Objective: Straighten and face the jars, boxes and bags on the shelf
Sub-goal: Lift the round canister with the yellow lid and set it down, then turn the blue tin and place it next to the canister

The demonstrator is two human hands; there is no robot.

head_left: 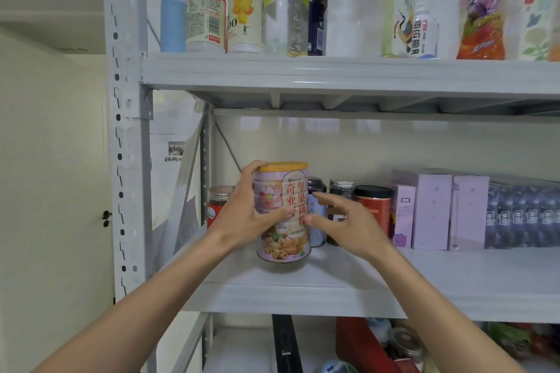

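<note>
1 canister [283,212], L hand [242,215] gripping, R hand [348,224] beside

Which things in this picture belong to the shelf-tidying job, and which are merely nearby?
Belong to the job:
left hand, gripping the tall can
right hand, fingers spread beside the can
small jars behind it
red tin
lilac boxes
middle shelf

Just nearby:
bottles on the shelf above
clutter on the shelf below
</note>
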